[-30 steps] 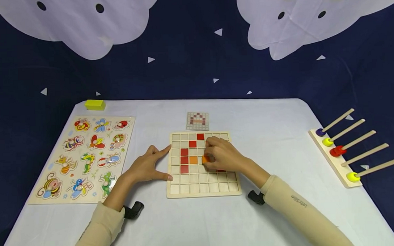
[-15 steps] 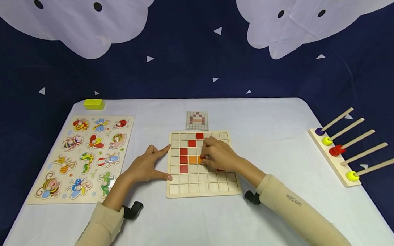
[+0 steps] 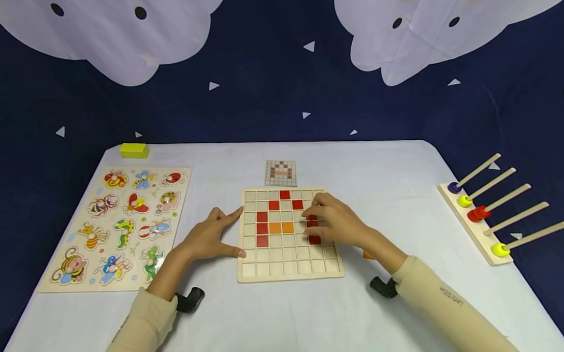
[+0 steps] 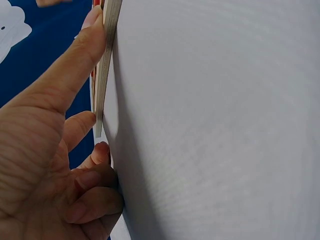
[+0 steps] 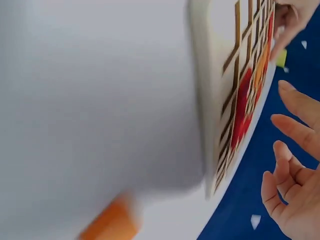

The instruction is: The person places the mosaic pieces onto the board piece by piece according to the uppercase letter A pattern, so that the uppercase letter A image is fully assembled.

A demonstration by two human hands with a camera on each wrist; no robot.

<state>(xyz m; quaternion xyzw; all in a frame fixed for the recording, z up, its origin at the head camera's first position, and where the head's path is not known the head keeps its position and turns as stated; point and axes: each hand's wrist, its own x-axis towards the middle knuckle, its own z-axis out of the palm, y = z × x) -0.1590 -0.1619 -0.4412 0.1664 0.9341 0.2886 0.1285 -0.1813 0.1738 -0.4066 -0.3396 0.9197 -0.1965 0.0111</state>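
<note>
A wooden grid board (image 3: 290, 269) lies in the middle of the table, with red tiles (image 3: 262, 228) and two orange tiles (image 3: 281, 228) in its squares. At its left edge, the thumb and forefinger of my left hand (image 3: 206, 241) are spread and touch the rim; the left wrist view shows the other fingers loosely curled. Over the board's right side hovers my right hand (image 3: 339, 220), fingers parted and nothing between them, partly covering red tiles there. An orange block (image 5: 112, 220) lies on the table right of the board, mostly hidden by my right forearm in the head view.
A small pattern card (image 3: 280, 173) lies behind the board. To the left is an insect puzzle board (image 3: 116, 223), with a yellow block (image 3: 134, 150) beyond it. A peg stand (image 3: 475, 223) with coloured beads stands at the right edge.
My right hand has let go of an orange tile, which now sits beside the other orange one, and has drawn back to the right. My left hand stays at the board's edge.
</note>
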